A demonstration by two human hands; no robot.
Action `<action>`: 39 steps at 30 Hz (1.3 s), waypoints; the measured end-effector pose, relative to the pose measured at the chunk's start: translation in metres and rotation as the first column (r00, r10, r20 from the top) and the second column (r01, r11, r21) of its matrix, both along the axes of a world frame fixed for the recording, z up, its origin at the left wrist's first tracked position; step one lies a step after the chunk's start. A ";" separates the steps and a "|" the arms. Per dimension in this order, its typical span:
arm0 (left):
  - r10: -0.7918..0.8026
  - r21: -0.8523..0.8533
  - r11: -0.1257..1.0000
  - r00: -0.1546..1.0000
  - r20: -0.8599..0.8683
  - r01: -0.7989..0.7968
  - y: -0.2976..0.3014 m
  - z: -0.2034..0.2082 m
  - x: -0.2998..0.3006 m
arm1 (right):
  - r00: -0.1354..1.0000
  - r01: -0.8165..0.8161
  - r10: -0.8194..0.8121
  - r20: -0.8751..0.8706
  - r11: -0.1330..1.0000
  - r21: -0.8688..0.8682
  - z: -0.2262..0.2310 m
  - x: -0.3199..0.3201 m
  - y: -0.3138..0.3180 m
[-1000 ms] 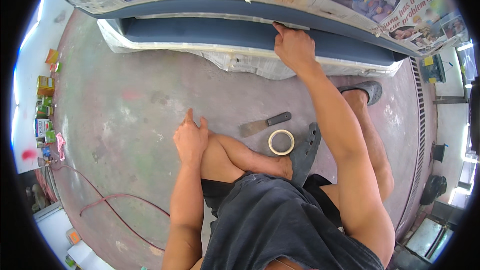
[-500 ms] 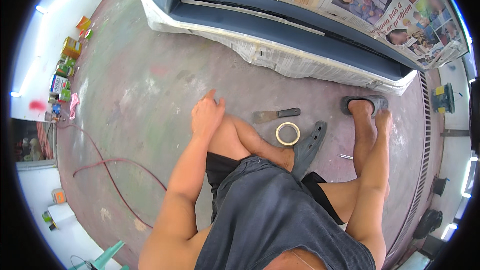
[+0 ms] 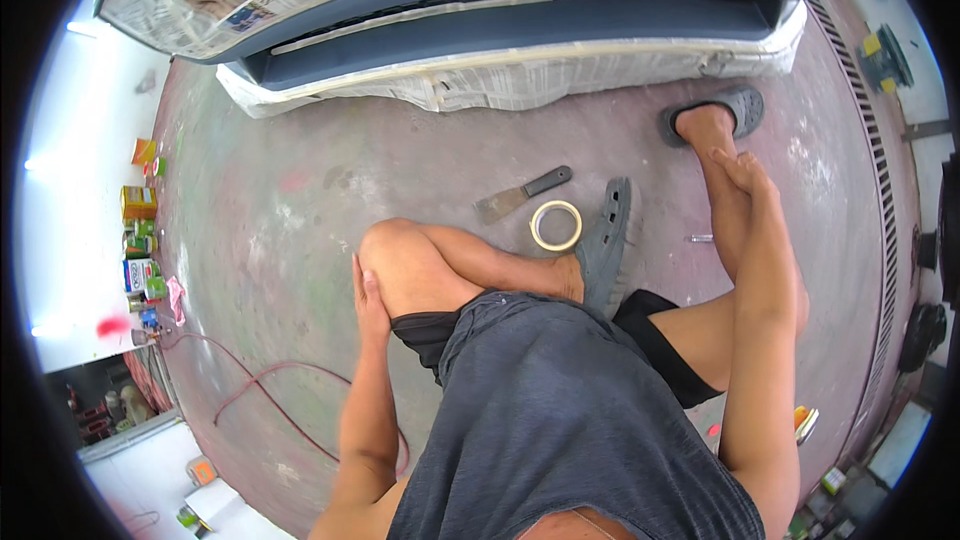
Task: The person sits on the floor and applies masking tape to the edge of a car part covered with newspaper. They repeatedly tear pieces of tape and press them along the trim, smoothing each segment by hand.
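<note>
My left hand (image 3: 368, 300) lies open along the outer side of my bent left knee, its fingers stretched and holding no object. My right hand (image 3: 745, 172) is closed round my right shin just above the ankle; some of its fingers are hidden behind the leg. Between my legs, on the floor, lie a putty knife (image 3: 522, 195) with a black handle and a stained blade, and a roll of masking tape (image 3: 556, 226) on its side. Neither hand touches them. A small silvery object (image 3: 700, 238) rests beside my right calf, too small to name.
Ahead stands a blue-grey vehicle bumper (image 3: 520, 40) masked with newspaper (image 3: 440, 85). Paint cans (image 3: 140, 202) line the left wall. A red hose (image 3: 262, 380) curls over the floor at left. A drain grate (image 3: 880, 340) runs along the right. Grey clogs (image 3: 605, 250) are on my feet.
My view has turned, and the bumper shows farther up and left. My left hand has slid from the top of the knee down its outer side. The right hand has moved up from the ankle onto the shin.
</note>
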State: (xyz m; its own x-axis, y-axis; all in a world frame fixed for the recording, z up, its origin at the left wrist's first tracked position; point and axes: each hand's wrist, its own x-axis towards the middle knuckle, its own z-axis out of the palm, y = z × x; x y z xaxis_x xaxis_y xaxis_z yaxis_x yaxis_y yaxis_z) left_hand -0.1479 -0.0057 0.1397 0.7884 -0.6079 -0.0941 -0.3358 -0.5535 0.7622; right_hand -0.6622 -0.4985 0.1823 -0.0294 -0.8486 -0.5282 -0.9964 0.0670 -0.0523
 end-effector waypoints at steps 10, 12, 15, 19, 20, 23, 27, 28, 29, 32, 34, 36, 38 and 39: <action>0.327 -0.217 0.822 0.748 -0.577 -0.526 -0.013 0.042 -0.051 | 1.000 0.029 -0.028 -0.013 0.998 0.047 0.009 0.014 0.013; 0.184 -0.320 0.913 0.956 -0.228 -0.252 -0.033 0.054 -0.051 | 0.999 0.015 -0.015 -0.049 1.000 -0.005 0.002 0.002 0.007; -0.027 -0.306 0.951 0.997 0.069 0.046 -0.069 0.083 -0.049 | 0.998 0.012 -0.012 -0.060 1.000 0.002 0.012 0.026 0.028; -0.473 0.076 0.877 0.880 -0.043 0.475 -0.182 0.051 -0.088 | 0.984 0.107 -0.122 -0.129 0.987 -0.116 0.031 -0.003 0.038; -0.526 0.261 0.814 0.849 -0.048 0.519 -0.182 0.036 -0.084 | 0.994 0.034 -0.044 -0.096 0.994 -0.102 0.012 0.026 0.040; -0.557 0.578 0.640 0.824 -0.107 0.507 -0.205 0.019 -0.108 | 0.996 -0.053 0.043 -0.074 0.990 -0.127 0.011 0.040 0.052; -0.608 0.629 0.570 0.786 -0.110 0.529 -0.230 -0.001 -0.154 | 1.000 -0.021 0.025 0.016 0.973 -0.228 0.030 -0.005 0.060; -0.604 0.622 0.580 0.790 -0.105 0.526 -0.227 -0.006 -0.157 | 0.998 -0.037 0.050 0.047 0.969 -0.245 0.030 -0.010 0.059; -0.605 0.614 0.591 0.791 -0.090 0.523 -0.224 -0.009 -0.156 | 0.993 -0.062 0.086 0.085 0.963 -0.261 0.026 -0.009 0.058; -0.620 0.584 0.610 0.781 -0.068 0.535 -0.215 -0.018 -0.157 | 0.985 -0.028 0.087 0.147 0.930 -0.367 0.016 -0.002 0.056; -0.638 0.561 0.619 0.769 -0.049 0.549 -0.215 -0.015 -0.154 | 0.993 -0.070 0.099 0.061 0.929 -0.362 0.008 0.006 0.060; -0.634 0.534 0.640 0.772 -0.039 0.553 -0.216 -0.021 -0.151 | 0.997 -0.074 0.082 0.008 0.929 -0.363 0.013 0.022 0.063; -0.605 0.529 0.665 0.795 -0.033 0.528 -0.213 -0.021 -0.142 | 0.998 -0.063 0.067 -0.001 0.936 -0.346 0.014 0.040 0.070; -0.601 0.502 0.676 0.798 -0.049 0.539 -0.216 -0.021 -0.145 | 0.998 -0.059 0.052 -0.029 0.935 -0.349 0.020 0.033 0.073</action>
State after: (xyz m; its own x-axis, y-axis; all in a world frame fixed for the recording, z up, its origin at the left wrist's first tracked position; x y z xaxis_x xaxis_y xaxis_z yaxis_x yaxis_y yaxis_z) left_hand -0.2933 -0.2217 0.1186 0.3267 -0.8442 -0.4249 -0.7715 -0.4979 0.3961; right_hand -0.6289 -0.4256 0.2024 0.0161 -0.9800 -0.1983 -0.9990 -0.0076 -0.0434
